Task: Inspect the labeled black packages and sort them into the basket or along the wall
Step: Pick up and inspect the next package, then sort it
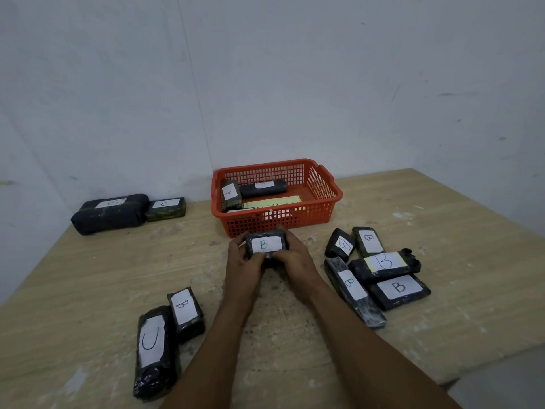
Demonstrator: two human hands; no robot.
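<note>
While both hands tilt it label-up: the held package, marked B, sits just before the basket, likely for reading.
Left hand: fingers curled round its left end.
Right hand: fingers wrapped round its right end.
Wall pair: apparently already sorted.

Glossy wrap, paper labels, plastic mesh, worn wood-look top

The black packages wear crinkled, shiny film with matt white paper labels; the orange basket is smooth plastic lattice; the table shows pale wood grain, scuffed and chalky; the wall is matt painted.
</note>
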